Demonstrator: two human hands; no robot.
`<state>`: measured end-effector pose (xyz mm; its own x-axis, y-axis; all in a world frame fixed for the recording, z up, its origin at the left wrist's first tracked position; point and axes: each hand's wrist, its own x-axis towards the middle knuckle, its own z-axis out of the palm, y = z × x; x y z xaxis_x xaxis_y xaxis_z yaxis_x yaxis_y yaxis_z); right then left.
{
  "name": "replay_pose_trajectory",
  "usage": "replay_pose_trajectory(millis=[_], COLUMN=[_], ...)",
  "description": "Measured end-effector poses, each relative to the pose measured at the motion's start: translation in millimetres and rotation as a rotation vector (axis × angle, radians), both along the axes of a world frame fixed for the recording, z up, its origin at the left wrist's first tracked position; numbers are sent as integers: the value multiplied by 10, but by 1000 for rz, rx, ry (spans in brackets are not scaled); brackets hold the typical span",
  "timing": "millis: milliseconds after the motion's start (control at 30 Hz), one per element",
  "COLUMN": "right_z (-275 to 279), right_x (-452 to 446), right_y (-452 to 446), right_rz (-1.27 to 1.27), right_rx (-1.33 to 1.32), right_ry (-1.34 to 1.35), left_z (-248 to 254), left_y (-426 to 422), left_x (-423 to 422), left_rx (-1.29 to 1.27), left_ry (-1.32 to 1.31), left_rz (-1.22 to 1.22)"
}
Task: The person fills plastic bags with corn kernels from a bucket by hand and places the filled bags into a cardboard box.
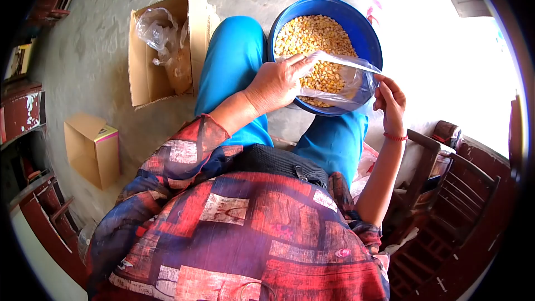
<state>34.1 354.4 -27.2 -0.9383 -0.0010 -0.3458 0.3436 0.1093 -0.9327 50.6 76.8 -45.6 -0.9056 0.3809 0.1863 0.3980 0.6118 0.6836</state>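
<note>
A clear plastic bag (pixel 348 81) is stretched between my two hands, its mouth spread apart over a blue bucket (pixel 365 33). Yellow corn kernels (pixel 317 31) lie in the bucket and show through the thin plastic. My left hand (pixel 278 82) pinches one side of the bag near the bucket's left rim. On the opposite side, my right hand (pixel 391 100) grips the bag's edge with bent fingers, just outside the right rim; a red band circles that wrist. Whether any kernels are inside the bag I cannot tell.
An open cardboard box (pixel 142 72) with crumpled clear plastic bags (pixel 159 36) stands on the concrete floor, left of my knee. A smaller carton (pixel 92 150) sits nearer on the left. Dark wooden chairs (pixel 454 189) are close on my right. My legs flank the bucket.
</note>
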Motion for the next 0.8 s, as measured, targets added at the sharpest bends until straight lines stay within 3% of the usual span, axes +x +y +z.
replay_pose_trajectory(millis=[67,100,233,300,433,467,567,700,733,800], right_z=[-52,-66,39,237,726,769,511,-266,-443,-695], right_x=[25,42,114,102,-116,-201,-581,-1082,-1183,-1267], right_y=[93,147,217,107,-344,-461,-833,-1166,-1234,-1316], right_rz=[-81,-78,-142,-161,-89,-22,316,685,754,726], right_rx=[-224,-217,-1,193,358,348,308,801,1029,1211], right_ry=[-53,-60,-20,142,357,340,395,486,415,257], left_z=[51,34,-43,-112,-132,-144,-167,-261,-304,-306], left_y=[51,67,92,147,161,158,184,190,217,203], left_x=[-9,-21,-84,-98,-84,-77,-71,-94,-84,-90], left_rx=[106,113,125,104,41,15,60,74,133,82], left_ry=[20,14,19,286,122,181,83,76,143,126], left_rz=[61,65,70,-20,-36,-17,-20,-12,37,23])
